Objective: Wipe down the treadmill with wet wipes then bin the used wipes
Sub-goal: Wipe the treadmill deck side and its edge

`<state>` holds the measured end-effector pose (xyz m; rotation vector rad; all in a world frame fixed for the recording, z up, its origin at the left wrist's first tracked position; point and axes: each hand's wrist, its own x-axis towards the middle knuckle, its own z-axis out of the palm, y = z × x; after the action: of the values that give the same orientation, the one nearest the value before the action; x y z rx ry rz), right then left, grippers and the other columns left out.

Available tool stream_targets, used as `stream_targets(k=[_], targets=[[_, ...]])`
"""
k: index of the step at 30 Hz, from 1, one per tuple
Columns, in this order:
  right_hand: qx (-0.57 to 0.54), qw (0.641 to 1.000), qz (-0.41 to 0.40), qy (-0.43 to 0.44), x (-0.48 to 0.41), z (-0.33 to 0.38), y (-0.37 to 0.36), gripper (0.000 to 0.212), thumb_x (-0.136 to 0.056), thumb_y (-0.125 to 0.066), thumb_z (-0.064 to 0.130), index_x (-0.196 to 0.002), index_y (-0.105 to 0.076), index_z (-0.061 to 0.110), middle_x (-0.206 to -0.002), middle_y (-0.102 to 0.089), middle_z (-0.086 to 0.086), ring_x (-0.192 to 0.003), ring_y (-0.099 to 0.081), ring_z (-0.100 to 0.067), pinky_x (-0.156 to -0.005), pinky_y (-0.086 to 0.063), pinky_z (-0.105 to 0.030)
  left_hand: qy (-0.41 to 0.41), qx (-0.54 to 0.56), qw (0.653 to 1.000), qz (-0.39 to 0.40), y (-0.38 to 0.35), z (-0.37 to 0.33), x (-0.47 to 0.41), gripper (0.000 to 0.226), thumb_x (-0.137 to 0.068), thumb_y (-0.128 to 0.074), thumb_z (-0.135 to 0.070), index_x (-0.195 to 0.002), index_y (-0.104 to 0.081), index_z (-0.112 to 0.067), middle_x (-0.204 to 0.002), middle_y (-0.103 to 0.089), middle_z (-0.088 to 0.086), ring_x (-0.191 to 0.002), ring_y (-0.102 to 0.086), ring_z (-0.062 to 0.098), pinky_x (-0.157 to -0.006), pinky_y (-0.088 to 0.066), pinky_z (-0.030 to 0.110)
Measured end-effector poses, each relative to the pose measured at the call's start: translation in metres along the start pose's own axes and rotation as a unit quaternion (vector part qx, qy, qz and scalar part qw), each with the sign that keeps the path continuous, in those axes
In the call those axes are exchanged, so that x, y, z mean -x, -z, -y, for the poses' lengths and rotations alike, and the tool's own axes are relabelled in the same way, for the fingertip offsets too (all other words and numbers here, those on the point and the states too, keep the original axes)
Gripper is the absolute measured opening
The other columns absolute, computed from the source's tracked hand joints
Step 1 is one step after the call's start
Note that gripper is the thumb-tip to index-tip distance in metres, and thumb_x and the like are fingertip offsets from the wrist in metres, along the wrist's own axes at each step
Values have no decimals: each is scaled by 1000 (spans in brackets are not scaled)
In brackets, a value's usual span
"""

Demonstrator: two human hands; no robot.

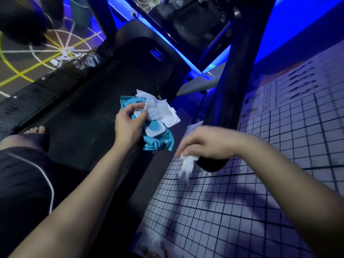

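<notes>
A black treadmill belt (89, 116) runs diagonally through the view, its dark upright post (234, 86) rising at the right. My left hand (128, 123) grips a teal wet-wipe pack (158, 142) above the belt, its white flip lid (170, 118) open and a fresh white wipe (150, 103) sticking out. My right hand (206, 144) is blurred, over the treadmill's right edge, holding a crumpled white wipe (186, 166) that hangs below the fingers.
A white grid-patterned mat (242, 211) covers the floor to the right. Crumpled white wipes (65, 56) lie on the floor with yellow lines at upper left. My bare foot (36, 130) stands on the belt. Blue light strips (167, 41) line the machines behind.
</notes>
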<state>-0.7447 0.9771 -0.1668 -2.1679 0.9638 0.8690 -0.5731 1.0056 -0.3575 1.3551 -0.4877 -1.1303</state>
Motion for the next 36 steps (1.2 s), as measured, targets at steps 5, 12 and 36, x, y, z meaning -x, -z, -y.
stream_targets(k=[5, 12, 36], targets=[[-107, 956, -264, -63, 3, -32, 35, 18, -97, -60, 17, -106, -74, 26, -96, -74, 7, -93, -67, -13, -85, -49, -29, 11, 31, 999, -19, 2, 2, 2, 12, -87, -80, -36, -99, -80, -31, -116, -75, 1, -106, -75, 22, -94, -62, 52], [156, 952, -151, -216, -43, -70, 21, 15, -97, -51, 33, -87, -59, 40, -99, -67, 11, -111, -52, -26, -89, -28, -34, 7, 17, 1000, -8, -1, 5, 7, 14, -89, -78, -34, -102, -79, -29, -118, -73, 3, -105, -74, 22, -93, -62, 52], [-157, 842, -504, -111, -3, -33, -18, 24, -92, -60, 10, -100, -77, 23, -96, -75, 14, -87, -66, 5, -82, -49, -15, 14, 38, 999, 19, 13, -9, 10, 16, -85, -79, -39, -99, -80, -32, -112, -78, 4, -101, -76, 30, -90, -62, 60]])
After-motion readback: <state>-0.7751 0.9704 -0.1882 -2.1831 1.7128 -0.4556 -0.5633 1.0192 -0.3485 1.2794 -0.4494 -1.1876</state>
